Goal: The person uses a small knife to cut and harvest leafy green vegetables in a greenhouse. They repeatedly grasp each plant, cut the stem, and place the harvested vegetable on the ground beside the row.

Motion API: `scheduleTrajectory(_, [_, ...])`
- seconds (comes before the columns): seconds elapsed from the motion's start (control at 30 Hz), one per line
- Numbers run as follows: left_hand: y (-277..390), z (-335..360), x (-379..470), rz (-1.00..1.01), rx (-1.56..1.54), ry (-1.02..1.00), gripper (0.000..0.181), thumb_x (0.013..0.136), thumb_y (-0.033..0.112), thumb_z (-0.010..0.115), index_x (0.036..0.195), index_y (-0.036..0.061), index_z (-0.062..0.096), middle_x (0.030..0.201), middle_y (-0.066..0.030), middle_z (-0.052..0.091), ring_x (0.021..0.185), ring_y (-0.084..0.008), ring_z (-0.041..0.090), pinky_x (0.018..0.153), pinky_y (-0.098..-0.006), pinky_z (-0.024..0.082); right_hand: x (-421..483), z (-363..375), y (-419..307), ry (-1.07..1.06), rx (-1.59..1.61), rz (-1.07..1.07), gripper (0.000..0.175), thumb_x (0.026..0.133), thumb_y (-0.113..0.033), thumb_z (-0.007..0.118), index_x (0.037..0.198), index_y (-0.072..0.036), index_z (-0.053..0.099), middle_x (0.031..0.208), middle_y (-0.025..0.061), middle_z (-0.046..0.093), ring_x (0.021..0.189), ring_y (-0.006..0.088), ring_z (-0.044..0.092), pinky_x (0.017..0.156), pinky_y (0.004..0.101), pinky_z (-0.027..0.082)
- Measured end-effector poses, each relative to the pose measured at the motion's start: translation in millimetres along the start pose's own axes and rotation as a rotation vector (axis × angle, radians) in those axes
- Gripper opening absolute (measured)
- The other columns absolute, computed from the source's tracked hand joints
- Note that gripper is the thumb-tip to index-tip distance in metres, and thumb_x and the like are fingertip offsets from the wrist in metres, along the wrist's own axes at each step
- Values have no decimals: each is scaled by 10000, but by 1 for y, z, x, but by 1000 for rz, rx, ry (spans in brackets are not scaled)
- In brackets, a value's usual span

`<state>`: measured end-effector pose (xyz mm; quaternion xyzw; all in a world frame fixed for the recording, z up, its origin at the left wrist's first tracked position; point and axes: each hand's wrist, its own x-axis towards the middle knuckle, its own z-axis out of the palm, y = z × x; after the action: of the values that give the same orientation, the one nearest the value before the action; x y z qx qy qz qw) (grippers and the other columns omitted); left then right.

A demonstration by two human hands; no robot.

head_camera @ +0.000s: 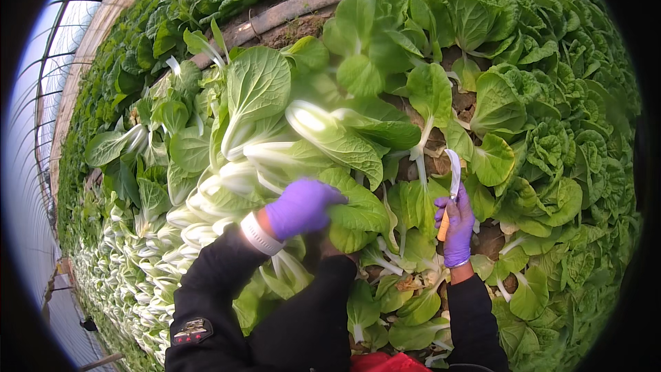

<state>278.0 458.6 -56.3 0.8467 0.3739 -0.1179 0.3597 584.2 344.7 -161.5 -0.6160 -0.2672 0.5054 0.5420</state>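
Observation:
My right hand (458, 227), in a purple glove, is wrapped around a small knife with a curved blade (455, 170) and an orange-brown handle (443, 226). Its blade points up, away from me, over the leafy plants. My left hand (299, 207) wears the same kind of glove and is blurred. Its fingertips are at a broad green leaf (361, 204); whether they grip it I cannot tell. Just beyond that hand lies a cut head of bok choy-like greens (333, 134), on a pile of others with white stalks (227, 186).
Rows of cut heads (124, 274) stretch back on the left. Standing leafy plants (547, 150) fill the right. Loose leaves (418, 330) litter the soil by my feet. A pale hose or pipe (310, 5) crosses the far side, and a greenhouse frame (46, 57) rises at left.

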Motion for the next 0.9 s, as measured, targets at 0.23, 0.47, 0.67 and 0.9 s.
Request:
scheduleTrajectory(0.23, [-1, -95, -4, 258, -1429, 561, 357, 956, 163, 618, 1286, 35, 574, 1226, -121, 647, 1095, -228, 632, 981, -335, 477, 1, 4, 13, -27, 172, 66, 497, 989, -164, 525, 1461, -78, 396, 918, 37, 636, 665, 59, 532, 545, 191, 449])
scheduleTrajectory(0.47, [-98, -108, 75, -2, -1015, 991, 848, 900, 474, 658, 1467, -41, 294, 1463, -232, 398, 1374, -350, 366, 1122, -442, 325, -8, 6, 22, -59, 110, 34, 531, 976, -188, 554, 1468, -80, 384, 905, 37, 638, 664, 62, 541, 539, 192, 457])
scheduleTrajectory(0.67, [-115, -45, 99, -379, 677, 195, 935, 654, 264, 791, 1465, 120, 347, 1210, -152, 568, 1251, -356, 463, 1035, -621, 324, -10, 0, 22, -32, 94, 67, 522, 977, -182, 550, 1462, -77, 387, 899, 37, 634, 660, 63, 537, 537, 191, 456])
scheduleTrajectory(0.9, [-39, -44, 54, -114, 1089, 500, 355, 673, 171, 672, 998, 32, 635, 975, -130, 561, 1148, -342, 504, 1052, -600, 302, -11, 0, 25, -31, 74, 72, 505, 981, -186, 539, 1454, -82, 395, 903, 36, 630, 660, 61, 534, 534, 192, 456])
